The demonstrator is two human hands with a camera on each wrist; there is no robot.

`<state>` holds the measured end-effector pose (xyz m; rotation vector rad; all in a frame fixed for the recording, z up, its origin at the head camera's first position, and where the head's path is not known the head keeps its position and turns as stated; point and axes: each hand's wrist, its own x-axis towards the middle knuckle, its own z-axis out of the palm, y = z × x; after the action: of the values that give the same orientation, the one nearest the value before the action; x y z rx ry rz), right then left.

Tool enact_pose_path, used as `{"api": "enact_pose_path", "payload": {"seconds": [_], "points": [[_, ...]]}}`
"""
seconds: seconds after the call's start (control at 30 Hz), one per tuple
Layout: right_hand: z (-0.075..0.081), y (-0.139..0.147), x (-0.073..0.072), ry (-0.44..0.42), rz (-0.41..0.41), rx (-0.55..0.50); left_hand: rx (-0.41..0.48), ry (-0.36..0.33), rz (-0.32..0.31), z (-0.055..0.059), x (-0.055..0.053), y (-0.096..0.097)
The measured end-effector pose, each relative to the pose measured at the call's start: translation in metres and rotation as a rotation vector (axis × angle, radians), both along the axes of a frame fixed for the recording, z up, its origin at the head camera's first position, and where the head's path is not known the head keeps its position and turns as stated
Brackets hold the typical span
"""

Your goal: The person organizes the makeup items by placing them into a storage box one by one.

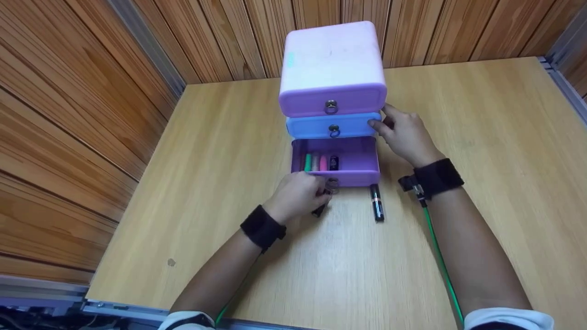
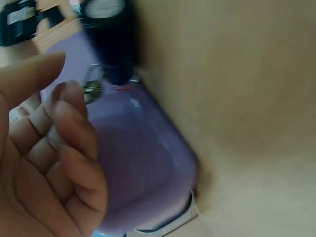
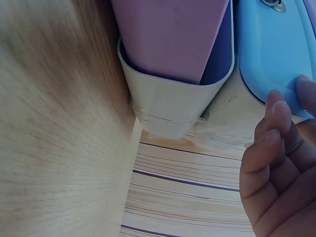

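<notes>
A small chest of three drawers (image 1: 332, 59) stands on the table. Its purple bottom drawer (image 1: 362, 158) is pulled out and holds several small tubes: green (image 1: 307, 162), greyish, pink (image 1: 323, 163) and black (image 1: 334, 163). My left hand (image 1: 298, 195) is at the drawer's front beside the ring pull (image 2: 93, 86), thumb and fingertips apart. Partly hidden under it lies a black tube (image 1: 318, 210); another black tube (image 1: 377, 204) lies in front of the drawer's right corner. My right hand (image 1: 408, 133) grips the right edge of the blue middle drawer (image 3: 276, 54), its thumb on the front.
The wooden table (image 1: 220, 137) meets a slatted wall (image 1: 257, 36) behind the chest and another at the left. A green cable (image 1: 440, 261) runs along the right forearm from the wrist strap (image 1: 438, 178).
</notes>
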<state>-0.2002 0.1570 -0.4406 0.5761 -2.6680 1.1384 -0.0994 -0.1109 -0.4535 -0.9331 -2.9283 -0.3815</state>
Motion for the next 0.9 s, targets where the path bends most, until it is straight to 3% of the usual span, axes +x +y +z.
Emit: {"api": "enact_pose_path", "payload": {"seconds": [0.13,0.37,0.47,0.6,0.77,0.9], "points": [[-0.002,0.000,0.001,-0.011,0.001,0.002,-0.067,-0.023,0.044,-0.006,0.003,-0.001],[-0.001,0.002,0.002,-0.018,0.000,-0.002,-0.142,-0.248,0.146,-0.001,0.005,-0.001],[0.001,0.002,0.001,-0.016,-0.002,0.000,-0.147,-0.335,0.152,0.003,0.006,-0.001],[0.000,0.001,0.001,-0.017,-0.002,-0.002,-0.069,-0.411,0.114,0.008,0.008,-0.006],[0.000,0.001,0.001,-0.016,0.003,-0.012,0.037,-0.406,0.037,0.016,0.010,-0.011],[0.001,0.000,0.001,-0.020,0.003,-0.008,0.113,-0.373,0.044,0.024,0.011,-0.013]]}}
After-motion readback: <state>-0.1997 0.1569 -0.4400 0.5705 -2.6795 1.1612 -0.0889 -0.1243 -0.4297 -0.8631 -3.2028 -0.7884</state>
